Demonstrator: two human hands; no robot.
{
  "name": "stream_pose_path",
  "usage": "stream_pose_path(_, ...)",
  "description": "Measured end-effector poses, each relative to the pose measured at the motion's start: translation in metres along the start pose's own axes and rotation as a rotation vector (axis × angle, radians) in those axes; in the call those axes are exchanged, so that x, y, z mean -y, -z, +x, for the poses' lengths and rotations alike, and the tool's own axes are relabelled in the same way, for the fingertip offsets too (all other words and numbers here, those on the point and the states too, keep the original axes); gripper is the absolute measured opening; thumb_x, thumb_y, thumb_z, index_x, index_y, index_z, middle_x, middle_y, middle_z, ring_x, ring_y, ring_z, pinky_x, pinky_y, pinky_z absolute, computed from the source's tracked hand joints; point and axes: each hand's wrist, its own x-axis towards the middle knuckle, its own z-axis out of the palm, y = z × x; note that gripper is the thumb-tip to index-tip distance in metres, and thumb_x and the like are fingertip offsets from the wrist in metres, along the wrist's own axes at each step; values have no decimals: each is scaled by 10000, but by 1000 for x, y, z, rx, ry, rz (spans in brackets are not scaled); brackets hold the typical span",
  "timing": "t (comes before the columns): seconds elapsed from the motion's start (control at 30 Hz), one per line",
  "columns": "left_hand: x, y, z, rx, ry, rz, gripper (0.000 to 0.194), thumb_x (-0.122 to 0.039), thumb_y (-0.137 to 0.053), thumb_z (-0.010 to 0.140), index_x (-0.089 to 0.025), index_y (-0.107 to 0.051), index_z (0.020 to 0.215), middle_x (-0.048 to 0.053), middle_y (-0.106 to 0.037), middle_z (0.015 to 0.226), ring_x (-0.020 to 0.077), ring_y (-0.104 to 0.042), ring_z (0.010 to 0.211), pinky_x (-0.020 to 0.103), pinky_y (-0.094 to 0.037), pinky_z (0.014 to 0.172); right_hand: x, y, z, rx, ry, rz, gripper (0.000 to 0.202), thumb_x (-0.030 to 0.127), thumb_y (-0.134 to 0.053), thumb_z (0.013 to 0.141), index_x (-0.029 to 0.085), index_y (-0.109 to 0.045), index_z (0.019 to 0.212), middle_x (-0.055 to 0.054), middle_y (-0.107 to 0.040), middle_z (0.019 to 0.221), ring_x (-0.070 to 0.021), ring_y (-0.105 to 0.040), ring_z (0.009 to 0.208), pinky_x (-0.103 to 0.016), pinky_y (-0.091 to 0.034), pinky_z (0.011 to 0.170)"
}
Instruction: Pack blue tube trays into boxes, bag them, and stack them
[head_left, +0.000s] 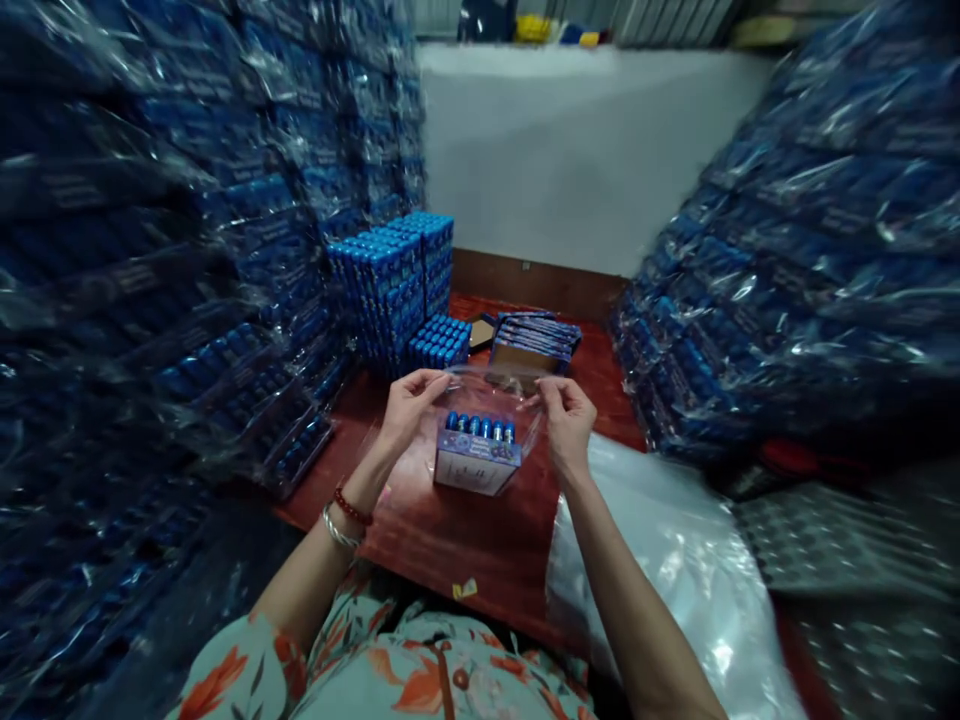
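A small display box with a row of blue-capped tubes showing at its top stands on the red-brown table in front of me. A clear plastic bag is around it, its mouth stretched wide above the box. My left hand pinches the left edge of the bag's mouth. On the other side, my right hand pinches the right edge between thumb and fingers. How far down the bag reaches around the box I cannot tell.
Tall stacks of wrapped blue packs rise on the left, and more wrapped packs on the right. Behind the box are stacked blue tubes and flattened cartons. Clear plastic sheets lie by my right forearm.
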Motion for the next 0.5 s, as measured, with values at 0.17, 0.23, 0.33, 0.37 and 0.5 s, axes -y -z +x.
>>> stream_pose_path(0.17,9,-9,2,-61,84,-333,362,-473,-734,676,-119,-689,734,61,-711,681,166,-671,664,283,-501,722,-1,0,17,-52,8,-99,245,424,-572,803,179,-552,799,42,-557,560,-150,-554,492,-274,-446,518)
stream_pose_path(0.23,7,-11,3,-57,86,-339,396,-509,-698,703,-114,-694,738,71,-710,673,176,-678,669,298,-502,744,6,-1,19,-163,212,-290,233,379,-560,833,173,-573,939,-25,-629,763,-187,-608,709,-325,-478,668)
stream_pose_path(0.33,5,-14,6,-9,43,-270,420,-525,-657,741,-113,-712,802,94,-727,783,195,-685,765,317,-494,806,24,-14,14,-149,665,-631,225,273,-513,892,201,-570,1098,-82,-616,1047,-215,-540,1013,-378,-403,888)
stream_pose_path(0.37,6,-15,6,11,20,-252,418,-521,-639,760,-116,-716,831,94,-728,821,194,-681,787,318,-491,814,30,-21,11,-41,796,-728,224,246,-496,906,211,-574,1114,-80,-613,1072,-217,-516,1047,-379,-377,912)
stream_pose_path(0.5,10,-14,5,29,-88,-172,387,-488,-584,818,-129,-716,872,54,-716,843,162,-648,765,279,-481,773,47,-53,4,350,1055,-986,223,203,-477,918,199,-591,1109,-69,-630,1077,-226,-474,1056,-368,-321,912)
